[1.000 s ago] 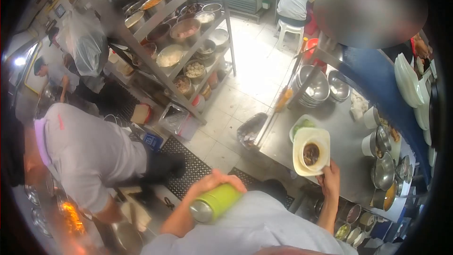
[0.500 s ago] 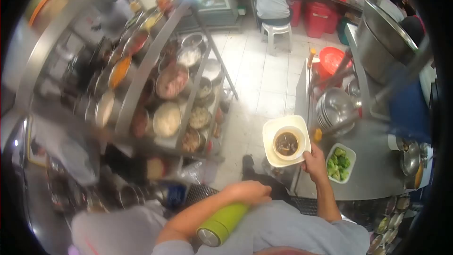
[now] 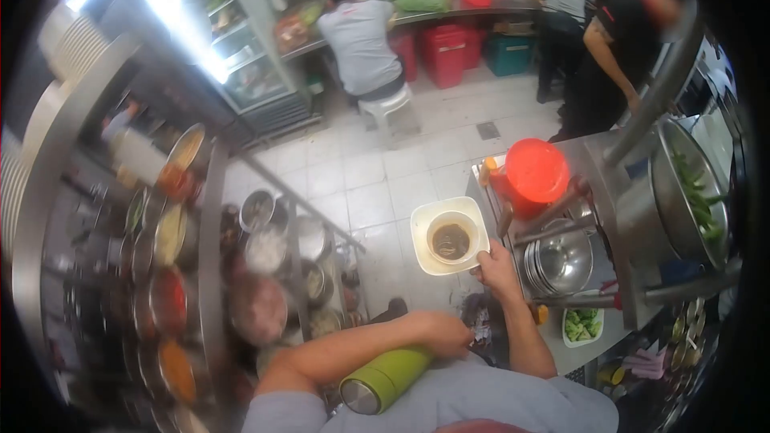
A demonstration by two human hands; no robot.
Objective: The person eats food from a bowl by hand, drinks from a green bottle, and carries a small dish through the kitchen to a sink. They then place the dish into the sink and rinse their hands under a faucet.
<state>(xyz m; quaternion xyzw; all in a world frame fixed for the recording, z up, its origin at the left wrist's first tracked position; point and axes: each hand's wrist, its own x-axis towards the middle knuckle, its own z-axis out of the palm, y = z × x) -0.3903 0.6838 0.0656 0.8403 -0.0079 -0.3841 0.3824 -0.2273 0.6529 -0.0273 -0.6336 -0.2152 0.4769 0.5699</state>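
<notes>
My right hand grips the edge of a cream square dish, with the thumb on its rim. In that dish stands a round white cup with brown liquid inside. My left forearm lies across a green thermos flask, which is held against my grey shirt with its metal end to the left. The fingers of my left hand are curled around the flask's far end and partly hidden. A white dish of broccoli sits on the counter right of my right forearm.
Shelves with several food bowls stand on the left. Stacked steel bowls, a red bucket and a large steel pot are on the right. Ahead, a person sits on a white stool; another person bends at right.
The view has turned right and tilted up, showing more of the fridge and people at the back. The cup and dish stay in my right hand, and the flask stays under my left arm.
</notes>
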